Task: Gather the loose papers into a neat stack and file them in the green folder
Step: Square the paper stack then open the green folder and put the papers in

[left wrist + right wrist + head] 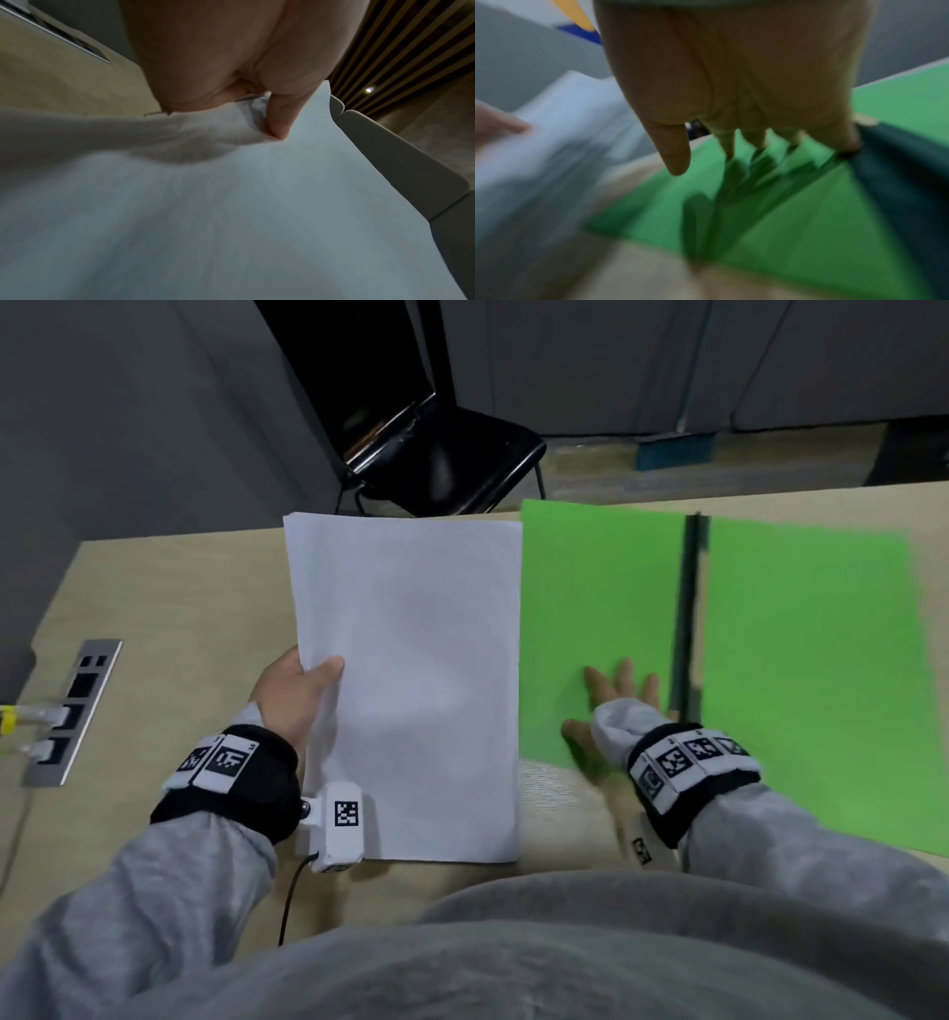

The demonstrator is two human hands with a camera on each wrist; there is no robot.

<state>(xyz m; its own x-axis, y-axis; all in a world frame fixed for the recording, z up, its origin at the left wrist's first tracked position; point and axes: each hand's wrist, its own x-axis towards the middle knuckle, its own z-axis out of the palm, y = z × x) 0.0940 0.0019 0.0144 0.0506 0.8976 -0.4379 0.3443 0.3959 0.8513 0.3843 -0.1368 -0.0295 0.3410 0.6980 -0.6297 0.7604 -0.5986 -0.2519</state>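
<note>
A stack of white papers (411, 670) is lifted off the desk at centre, held by its left edge. My left hand (298, 690) pinches that edge, thumb on top; in the left wrist view the thumb presses the paper stack (257, 203). The green folder (811, 670) lies open flat on the right, a dark spine (685, 618) between its two leaves. My right hand (611, 706) lies flat with spread fingers on the folder's left leaf (590, 588). The right wrist view, blurred, shows my right hand (731, 154) over the green folder (795, 233).
The wooden desk (169, 608) has a metal socket panel (77, 711) with yellow plugs at its left edge. A black chair (441, 464) stands behind the desk. My grey sleeves and torso fill the bottom of the head view.
</note>
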